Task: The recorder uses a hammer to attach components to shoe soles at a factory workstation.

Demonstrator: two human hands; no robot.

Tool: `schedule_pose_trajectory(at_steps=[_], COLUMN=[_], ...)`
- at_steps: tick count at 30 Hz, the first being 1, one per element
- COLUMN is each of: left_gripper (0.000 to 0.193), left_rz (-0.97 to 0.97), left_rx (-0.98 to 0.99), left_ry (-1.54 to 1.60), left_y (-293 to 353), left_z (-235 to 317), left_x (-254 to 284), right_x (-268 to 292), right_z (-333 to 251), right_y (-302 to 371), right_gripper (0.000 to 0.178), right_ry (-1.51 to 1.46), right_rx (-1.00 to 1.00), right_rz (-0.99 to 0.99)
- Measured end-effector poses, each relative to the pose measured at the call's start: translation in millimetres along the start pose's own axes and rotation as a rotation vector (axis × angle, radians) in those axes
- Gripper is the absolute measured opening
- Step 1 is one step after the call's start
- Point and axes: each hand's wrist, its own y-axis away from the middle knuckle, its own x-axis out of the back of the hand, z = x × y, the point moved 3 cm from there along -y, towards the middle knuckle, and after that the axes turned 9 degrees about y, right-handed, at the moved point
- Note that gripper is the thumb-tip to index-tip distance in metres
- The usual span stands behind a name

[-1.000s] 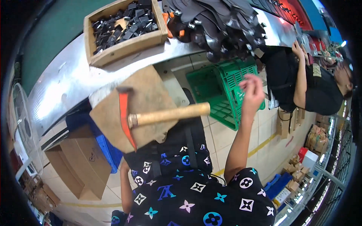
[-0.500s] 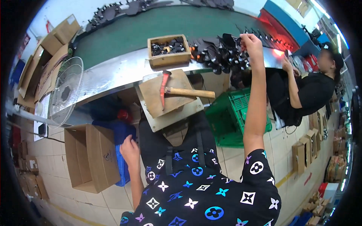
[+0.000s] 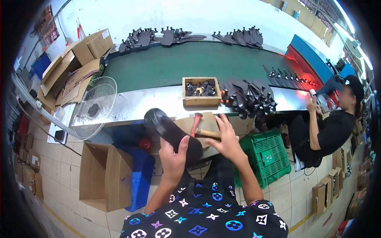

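My left hand [image 3: 172, 158] is closed around a black shoe sole [image 3: 174, 133]. The sole is glossy at its far end and tilts up to the left over the work block. My right hand [image 3: 228, 141] is just to the right, its fingers apart around the end of a hammer's wooden handle; I see no firm grip. The hammer [image 3: 207, 133] has a red head and lies on a brown board [image 3: 210, 118] on a small stand before me. Part of the board is hidden behind the sole and hands.
A wooden box [image 3: 201, 102] of small black parts stands on the metal bench edge beside a pile of dark soles [image 3: 250, 95]. Behind runs a green belt [image 3: 166, 63]. A fan [image 3: 94, 109], cardboard box [image 3: 105, 174], green crate [image 3: 270, 158] and seated co-worker [image 3: 333, 131] surround me.
My right hand has come back from the pile of soles to the hammer handle. My left hand has risen from beside the blue crate and now holds a sole. The view has tilted up.
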Motion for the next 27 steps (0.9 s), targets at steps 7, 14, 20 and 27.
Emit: schedule_pose_trajectory(at_steps=[7, 14, 20, 27], left_gripper=[0.042, 0.046, 0.046, 0.047], left_rz=[-0.014, -0.018, 0.100, 0.112], left_rx=[0.142, 0.420, 0.437, 0.390], left_ry=[-0.054, 0.289, 0.454, 0.467], left_y=[-24.7, -78.5, -71.1, -64.2], left_z=[-99.9, -206.3, -198.4, -208.1], left_x=[12.7, 23.1, 17.6, 19.7], right_x=[-47.6, -83.2, -104.4, -154.4], right_z=[71.4, 68.7, 141.3, 189.6], right_y=[82.4, 137.4, 132.1, 120.9], right_gripper=[0.033, 0.038, 0.033, 0.034], right_ry=[0.145, -0.875, -0.479, -0.825], right_rx=[-0.297, -1.047, -0.941, -1.144], right_rz=[-0.086, 0.077, 0.347, 0.043])
